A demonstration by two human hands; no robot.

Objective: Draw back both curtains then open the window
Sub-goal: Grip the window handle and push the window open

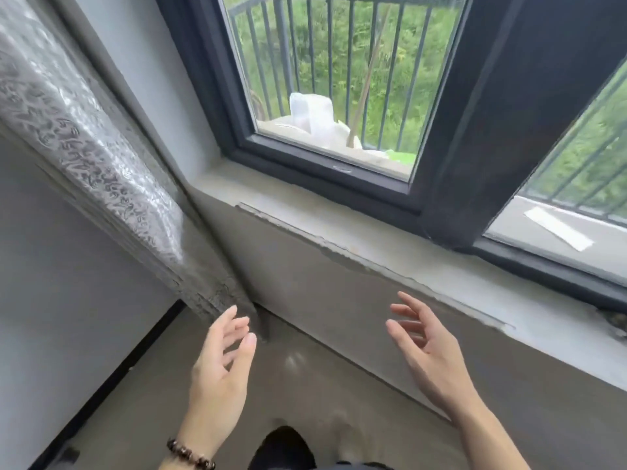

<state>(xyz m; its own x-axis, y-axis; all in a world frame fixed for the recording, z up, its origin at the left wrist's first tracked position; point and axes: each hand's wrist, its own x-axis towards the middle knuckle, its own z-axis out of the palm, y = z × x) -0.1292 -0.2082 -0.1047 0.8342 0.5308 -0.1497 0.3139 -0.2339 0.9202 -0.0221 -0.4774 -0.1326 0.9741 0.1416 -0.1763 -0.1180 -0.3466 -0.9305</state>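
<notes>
A grey patterned curtain (88, 157) hangs bunched against the left wall, clear of the glass. The dark-framed window (325, 171) stands above a grey sill (339, 228); its left pane looks closed, and a wide dark sash (502, 123) crosses the middle, with an opening to its right. My left hand (220, 364) is open, fingers spread, just below the curtain's bottom edge and not touching it. Level with it on the right, my right hand (427, 347) is open in front of the wall under the sill, holding nothing. No second curtain is in view.
Outside, a metal railing (305, 45) runs along a ledge with a white plastic container (312, 113) and a stick. A white strip (559, 228) lies on the outer ledge at right. My dark shoe (281, 449) is on the brown floor.
</notes>
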